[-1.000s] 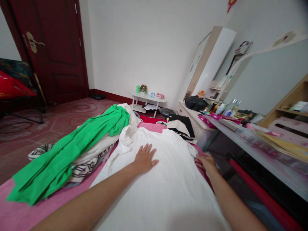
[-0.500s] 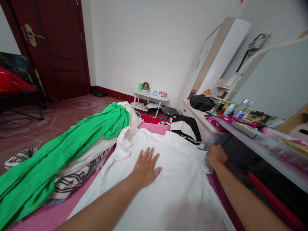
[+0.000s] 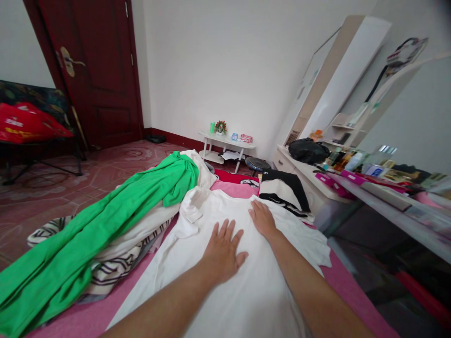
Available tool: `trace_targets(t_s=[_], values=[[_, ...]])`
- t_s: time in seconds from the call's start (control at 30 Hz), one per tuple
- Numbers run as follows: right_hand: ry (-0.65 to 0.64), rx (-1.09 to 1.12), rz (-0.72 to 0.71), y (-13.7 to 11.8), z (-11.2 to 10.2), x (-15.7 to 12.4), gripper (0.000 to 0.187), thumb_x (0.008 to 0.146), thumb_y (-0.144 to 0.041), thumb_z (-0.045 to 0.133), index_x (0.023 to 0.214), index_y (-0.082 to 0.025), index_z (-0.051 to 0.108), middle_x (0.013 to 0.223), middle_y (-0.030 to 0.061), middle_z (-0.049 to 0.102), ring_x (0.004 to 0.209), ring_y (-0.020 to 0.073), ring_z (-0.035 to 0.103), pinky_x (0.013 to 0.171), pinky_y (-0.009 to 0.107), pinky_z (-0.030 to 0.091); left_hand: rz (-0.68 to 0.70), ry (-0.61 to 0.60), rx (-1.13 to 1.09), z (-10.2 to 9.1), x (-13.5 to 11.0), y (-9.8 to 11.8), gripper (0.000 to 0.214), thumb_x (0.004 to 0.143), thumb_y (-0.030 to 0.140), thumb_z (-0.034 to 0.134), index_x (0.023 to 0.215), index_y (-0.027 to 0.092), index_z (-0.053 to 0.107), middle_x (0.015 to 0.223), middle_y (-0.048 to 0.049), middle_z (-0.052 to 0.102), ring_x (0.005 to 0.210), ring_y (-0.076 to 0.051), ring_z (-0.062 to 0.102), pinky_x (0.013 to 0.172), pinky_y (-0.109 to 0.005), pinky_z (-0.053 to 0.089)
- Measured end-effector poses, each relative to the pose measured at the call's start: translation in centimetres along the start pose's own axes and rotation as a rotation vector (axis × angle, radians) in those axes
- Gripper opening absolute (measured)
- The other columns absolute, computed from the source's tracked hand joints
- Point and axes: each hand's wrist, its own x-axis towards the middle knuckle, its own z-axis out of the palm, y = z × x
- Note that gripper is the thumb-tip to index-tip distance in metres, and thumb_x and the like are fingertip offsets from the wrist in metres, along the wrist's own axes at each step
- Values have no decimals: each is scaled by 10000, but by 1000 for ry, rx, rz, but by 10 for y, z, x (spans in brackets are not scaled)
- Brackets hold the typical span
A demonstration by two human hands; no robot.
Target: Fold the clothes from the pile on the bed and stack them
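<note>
A white T-shirt (image 3: 239,281) lies spread on a pink surface (image 3: 352,281), its neckline at the far end. My left hand (image 3: 225,251) rests flat on the middle of the shirt, fingers spread. Close to the neckline, my right hand (image 3: 262,218) lies on the cloth with its fingers stretched forward, holding nothing. The shirt's left sleeve (image 3: 190,211) is bunched, while the right sleeve (image 3: 319,246) lies out flat. Left of the shirt, green clothing (image 3: 134,202) lies draped over white and black-patterned garments (image 3: 116,267).
Beyond the shirt lie folded pink and red cloth (image 3: 234,188) and a black-and-white garment (image 3: 285,188). At right stands a dressing table (image 3: 338,190) crowded with bottles and a black bag (image 3: 309,151). A red bag (image 3: 31,124) sits on a chair at left; a small white table (image 3: 227,140) stands by the wall.
My right hand has let go of the right sleeve and moved left onto the shirt near the neckline. My left hand stays flat on the shirt. The camera view has turned slightly left.
</note>
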Motion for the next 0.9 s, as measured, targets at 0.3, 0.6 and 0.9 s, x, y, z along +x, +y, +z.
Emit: trace_targets(t_s=[0.3,0.6,0.9], values=[[-240,-14,361,-32,7,-5,602,930,-484,120,1479,-241,173,1564,45,61,1420,239,65,1076,575,140,-17,1,-28,-1,-1,-1,638,904,594,231,1429,249,341,1534,-99,211,1417,-298,110,1127,-528,74],[-187,-13,353,-53,-7,-53,621,920,-536,161,1474,-258,209,1550,76,151,1410,276,108,1080,552,126,-14,-59,-44,-10,-5,0,637,908,585,243,1436,239,327,1540,-94,188,1420,-294,89,1130,-525,83],[-156,-14,310,-55,-11,-75,620,914,-538,184,1467,-262,233,1546,61,171,1407,275,133,1084,540,145,289,-282,-181,-52,-92,16,628,915,522,338,1461,222,259,1544,-129,117,1415,-316,48,1122,-534,103]])
